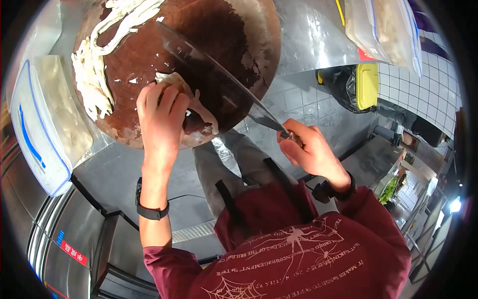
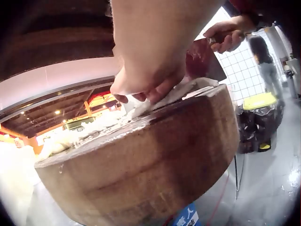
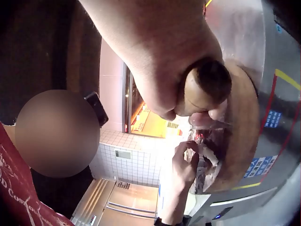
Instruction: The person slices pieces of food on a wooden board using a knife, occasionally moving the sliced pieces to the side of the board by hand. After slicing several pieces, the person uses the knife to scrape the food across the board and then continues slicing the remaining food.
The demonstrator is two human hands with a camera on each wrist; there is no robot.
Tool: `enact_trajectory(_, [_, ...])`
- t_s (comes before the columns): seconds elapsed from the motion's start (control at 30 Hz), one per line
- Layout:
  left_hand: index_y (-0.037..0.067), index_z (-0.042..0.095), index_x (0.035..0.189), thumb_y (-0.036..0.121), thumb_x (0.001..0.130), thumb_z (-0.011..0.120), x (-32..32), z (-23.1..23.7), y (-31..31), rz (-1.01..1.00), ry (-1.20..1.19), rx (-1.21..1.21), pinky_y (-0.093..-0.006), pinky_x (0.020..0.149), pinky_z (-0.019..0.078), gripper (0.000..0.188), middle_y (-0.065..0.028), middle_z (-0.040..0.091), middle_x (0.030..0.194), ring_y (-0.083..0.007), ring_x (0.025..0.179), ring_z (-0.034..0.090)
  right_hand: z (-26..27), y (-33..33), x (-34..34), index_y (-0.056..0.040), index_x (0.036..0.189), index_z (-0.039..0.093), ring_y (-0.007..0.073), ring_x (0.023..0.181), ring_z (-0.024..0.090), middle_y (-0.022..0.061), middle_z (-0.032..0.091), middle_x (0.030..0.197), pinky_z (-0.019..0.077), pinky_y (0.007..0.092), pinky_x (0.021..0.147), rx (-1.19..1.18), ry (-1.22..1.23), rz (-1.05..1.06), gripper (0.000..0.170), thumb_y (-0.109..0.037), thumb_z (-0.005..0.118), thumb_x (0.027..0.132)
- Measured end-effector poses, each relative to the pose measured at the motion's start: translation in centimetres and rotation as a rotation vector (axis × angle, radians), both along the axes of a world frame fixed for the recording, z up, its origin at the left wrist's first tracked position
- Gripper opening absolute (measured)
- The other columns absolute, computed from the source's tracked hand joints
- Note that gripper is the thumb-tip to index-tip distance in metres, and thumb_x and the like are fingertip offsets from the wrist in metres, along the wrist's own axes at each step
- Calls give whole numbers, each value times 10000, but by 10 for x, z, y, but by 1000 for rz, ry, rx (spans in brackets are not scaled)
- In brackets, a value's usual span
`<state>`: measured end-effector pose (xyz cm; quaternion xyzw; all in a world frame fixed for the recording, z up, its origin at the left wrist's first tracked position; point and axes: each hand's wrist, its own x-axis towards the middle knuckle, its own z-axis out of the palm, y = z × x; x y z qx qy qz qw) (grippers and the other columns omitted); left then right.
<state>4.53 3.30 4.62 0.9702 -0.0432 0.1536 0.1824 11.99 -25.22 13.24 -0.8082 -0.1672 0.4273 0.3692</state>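
On a round wooden chopping block (image 1: 264,40) lies a pale, slick, floppy piece of meat (image 1: 204,113). My left hand (image 1: 160,117) holds it down near the block's front edge, fingers curled over it; part of the meat is hidden under the hand. My right hand (image 1: 314,153) grips the handle of a broad cleaver (image 1: 266,117), whose blade slants over the block to the right of the left hand. In the left wrist view the cleaver's blade (image 2: 203,61) hangs above the block, apart from the meat. Whitish cut strips (image 1: 94,70) lie along the block's far left side.
Clear plastic bins (image 1: 47,124) stand left of the block, and more bins (image 1: 378,30) at the upper right. A yellow-lidded trash bin (image 1: 367,87) with a black bag stands on the floor. Another person (image 2: 265,61) is in the background.
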Motion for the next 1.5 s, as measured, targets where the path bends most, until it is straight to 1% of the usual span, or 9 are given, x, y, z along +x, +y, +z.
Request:
enact_trajectory(0.3, [-11,507,1283,142,661,811,-31,-2,-52,337,83,-427,-466,1083,365,709,-217,500,1353,-402,1278,459,-6,15,-10,-14,1023,562,238,505,490,128,522,618,372,365,507,-14,35,-1,218,-166,669,909])
enact_trajectory(0.47, [5,528,1284,98,673,811,-44,-2,-62,475,84,-505,-495,1024,397,679,-201,537,1307,-400,1201,509,-5,20,-15,-25,1023,561,248,515,510,122,535,622,400,357,519,-46,64,-7,221,-185,667,915])
enact_trajectory(0.53, [-1,490,1324,33,770,735,-53,-5,-60,495,124,-532,-402,990,456,607,-185,565,1288,-320,1170,572,-5,23,-17,-25,1033,556,278,523,538,121,552,627,423,355,529,-11,77,10,230,-196,660,921])
enact_trajectory(0.67, [-37,465,1335,-71,894,564,-36,10,-78,631,142,-1287,-315,952,479,454,-156,587,1243,-203,1112,601,-9,30,-20,-23,1036,549,317,538,565,122,570,635,439,364,537,36,92,25,241,-205,659,924])
enact_trajectory(0.8, [-38,490,1289,-76,903,555,-20,4,-77,651,48,-1506,-308,895,508,394,-147,588,1217,-197,1064,621,-7,38,-13,-22,1036,542,361,574,586,130,582,648,446,375,540,49,7,50,247,-207,661,924])
enact_trajectory(1.03, [-27,548,1230,-58,892,579,11,4,-67,658,65,-1283,-291,876,509,340,-132,594,1172,-198,1002,633,-9,50,5,-21,1041,543,381,600,600,150,588,655,456,383,545,77,-99,37,240,-188,665,921])
enact_trajectory(1.2, [18,652,1080,-20,827,668,17,4,-48,569,-59,-463,-375,987,428,257,-139,598,1178,-299,1105,566,-5,47,9,-22,1047,545,378,620,615,155,598,673,463,381,556,32,-62,32,242,-196,660,926])
enact_trajectory(1.47, [39,596,1154,44,740,759,26,-9,-46,485,-27,-457,-421,1017,401,445,-144,563,1256,-337,1189,493,-10,45,8,-18,1043,548,358,630,637,152,619,690,469,388,563,36,-77,21,248,-201,665,924])
enact_trajectory(1.5, [36,592,1151,46,735,763,27,-9,-47,500,-11,-451,-423,1018,401,450,-144,561,1258,-338,1187,493,-13,44,7,-33,1018,551,252,558,571,96,562,635,431,339,534,72,-98,11,203,-194,643,935])
